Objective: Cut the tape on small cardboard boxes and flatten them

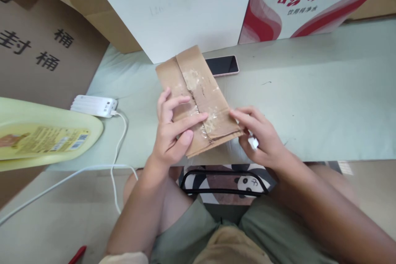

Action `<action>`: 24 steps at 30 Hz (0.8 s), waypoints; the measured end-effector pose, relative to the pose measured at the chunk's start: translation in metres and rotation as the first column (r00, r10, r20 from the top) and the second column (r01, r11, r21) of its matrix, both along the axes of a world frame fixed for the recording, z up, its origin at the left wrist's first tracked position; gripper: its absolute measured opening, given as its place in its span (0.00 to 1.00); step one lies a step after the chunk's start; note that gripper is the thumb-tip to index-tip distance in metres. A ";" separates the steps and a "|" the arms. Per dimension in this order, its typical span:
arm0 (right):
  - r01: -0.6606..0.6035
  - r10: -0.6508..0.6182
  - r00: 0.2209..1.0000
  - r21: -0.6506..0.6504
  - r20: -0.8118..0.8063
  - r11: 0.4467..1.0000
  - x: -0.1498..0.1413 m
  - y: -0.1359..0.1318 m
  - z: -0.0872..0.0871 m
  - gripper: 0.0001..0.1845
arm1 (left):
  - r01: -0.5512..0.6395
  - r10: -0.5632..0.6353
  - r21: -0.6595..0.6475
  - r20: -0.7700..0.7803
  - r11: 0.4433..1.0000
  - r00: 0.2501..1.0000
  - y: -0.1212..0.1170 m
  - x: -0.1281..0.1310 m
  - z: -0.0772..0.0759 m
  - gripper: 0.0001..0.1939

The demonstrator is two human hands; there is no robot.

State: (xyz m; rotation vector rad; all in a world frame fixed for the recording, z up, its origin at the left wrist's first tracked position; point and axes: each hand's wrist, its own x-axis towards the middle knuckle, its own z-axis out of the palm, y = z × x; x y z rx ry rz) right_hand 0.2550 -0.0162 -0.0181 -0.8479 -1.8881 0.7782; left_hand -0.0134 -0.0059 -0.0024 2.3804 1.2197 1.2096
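Note:
A small flat cardboard box (pixel 198 78) is tilted above the table edge in front of me. A seam with a torn edge runs down its face, with wrinkled clear tape along it. My left hand (pixel 173 126) is at the box's left side, index finger and thumb resting on the face near the seam. At the lower right corner, my right hand (pixel 258 134) pinches the box edge between thumb and fingers. A small white object (pixel 253 143) shows within its curled fingers; its kind is unclear.
A phone (pixel 224 65) lies behind the box. White carton (pixel 185 8) and red-and-white carton (pixel 309 4) stand at the back. To the left are a yellow bottle (pixel 49 132), a white power bank (pixel 93 106) with its cable (pixel 119 148), and a large brown carton (pixel 46 49).

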 end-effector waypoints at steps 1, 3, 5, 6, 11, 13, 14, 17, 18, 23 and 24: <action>0.026 -0.032 0.998 -0.109 -0.059 0.994 0.000 0.001 0.000 0.34 | -0.006 0.006 -0.015 0.007 1.000 1.000 0.000 -0.002 0.000 0.21; 0.083 -0.165 0.972 -0.411 -0.168 0.908 0.000 0.004 0.000 0.32 | -0.013 0.014 -0.067 0.021 0.998 1.000 0.002 -0.012 0.000 0.20; 0.098 -0.317 0.926 -0.684 -0.203 0.723 0.000 0.007 0.000 0.28 | -0.012 0.018 -0.120 0.050 0.993 0.999 0.006 -0.028 -0.003 0.20; 0.075 -0.361 0.909 -0.771 -0.207 0.632 -0.001 0.009 -0.001 0.27 | -0.013 0.024 -0.135 0.078 0.991 0.997 0.010 -0.037 -0.006 0.19; -0.186 -0.252 0.921 -0.905 -0.296 0.384 -0.011 0.011 -0.012 0.34 | -0.045 0.063 -0.062 0.322 0.997 0.945 0.027 -0.083 -0.023 0.10; -0.273 -0.153 0.919 -0.868 -0.362 0.415 -0.015 0.011 -0.017 0.35 | -0.063 0.084 -0.065 0.420 0.996 0.904 0.029 -0.091 -0.027 0.09; -0.307 -0.100 0.914 -0.831 -0.393 0.465 -0.017 0.011 -0.018 0.36 | -0.063 0.095 -0.085 0.461 0.994 0.882 0.029 -0.092 -0.029 0.10; -0.375 0.061 0.894 -0.666 -0.444 0.645 -0.017 0.012 -0.014 0.38 | -0.049 0.174 -0.239 0.538 0.970 0.825 0.025 -0.084 -0.029 0.17; -0.385 0.103 0.890 -0.611 -0.444 0.691 -0.016 0.012 -0.011 0.39 | -0.032 0.206 -0.312 0.545 0.950 0.812 0.023 -0.079 -0.029 0.20; -0.331 0.206 0.917 -0.362 -0.342 0.872 -0.004 0.003 0.012 0.38 | 0.206 0.230 -0.573 0.594 0.793 0.771 0.016 -0.055 -0.021 0.31; -0.303 0.203 0.925 -0.304 -0.321 0.903 -0.001 -0.001 0.019 0.36 | 0.246 0.233 -0.598 0.609 0.763 0.758 0.016 -0.051 -0.019 0.31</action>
